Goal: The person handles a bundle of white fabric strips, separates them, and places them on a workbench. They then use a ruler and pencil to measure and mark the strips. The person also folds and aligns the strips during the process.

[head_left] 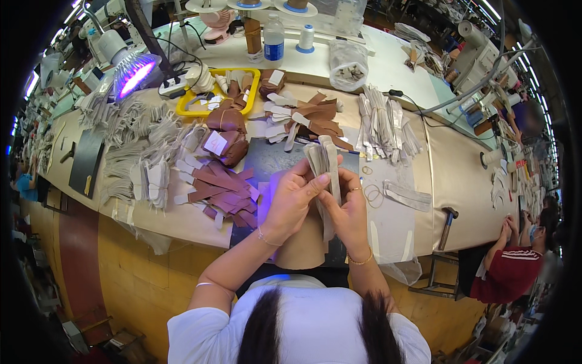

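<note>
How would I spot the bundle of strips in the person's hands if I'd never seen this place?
Start at the long beige worktable, then find the dark board in front of the person. Over it, the left hand and right hand grip a slim bundle of pale strips. Unlike the pale bundles lying farther right, this one is held upright.

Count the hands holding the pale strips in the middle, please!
2: the left hand at the left of the pale strips, and the right hand at their right. None seems hidden there.
</note>
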A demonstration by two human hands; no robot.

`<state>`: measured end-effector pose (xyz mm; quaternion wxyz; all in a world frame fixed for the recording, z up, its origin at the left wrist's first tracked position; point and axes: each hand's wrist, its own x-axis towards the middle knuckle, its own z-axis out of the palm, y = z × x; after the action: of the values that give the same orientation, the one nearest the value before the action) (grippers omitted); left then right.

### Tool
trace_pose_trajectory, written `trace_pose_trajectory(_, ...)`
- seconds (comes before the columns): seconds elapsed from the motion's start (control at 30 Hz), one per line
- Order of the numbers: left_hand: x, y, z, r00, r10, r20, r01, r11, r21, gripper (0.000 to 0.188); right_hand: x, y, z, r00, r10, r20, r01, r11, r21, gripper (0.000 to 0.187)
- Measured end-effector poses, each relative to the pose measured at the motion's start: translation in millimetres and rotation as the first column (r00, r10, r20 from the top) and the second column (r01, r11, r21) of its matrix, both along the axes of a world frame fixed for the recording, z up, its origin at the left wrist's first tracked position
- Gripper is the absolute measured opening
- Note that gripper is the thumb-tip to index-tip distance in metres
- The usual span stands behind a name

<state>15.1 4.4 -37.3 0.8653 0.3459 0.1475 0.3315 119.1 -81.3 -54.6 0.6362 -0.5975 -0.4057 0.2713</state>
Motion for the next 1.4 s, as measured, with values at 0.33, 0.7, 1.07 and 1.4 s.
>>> trace_pose_trajectory(0.33,-12.7,17.9,1.4,0.958,0.041,-0.284,0.029,0.971,0.238,0.030,16.6,-2.2,-6.1,0.995,0.062,0.074,-0.058,0.997,-0.051,0.023)
trace_pose_trajectory(0.7,-9.4,25.9,-11.7,0.964,-0.047,-0.263,0.096,0.979,0.178,0.031,30.2,-8.1,22.6,0.966,0.137,-0.221,-0.170,0.975,-0.141,0.028)
trace_pose_trajectory(1.07,-2.7,18.2,4.8,0.984,-0.158,-0.087,0.160,0.987,0.022,0.034,42.0,-19.8,21.9,0.675,0.248,-0.695,-0.351,0.936,-0.007,0.029)
trace_pose_trajectory(1.4,6.7,18.4,-5.8,0.995,-0.013,-0.104,0.025,0.993,0.112,0.031,23.8,-16.8,14.5,0.964,-0.134,0.230,0.136,0.991,0.009,0.023)
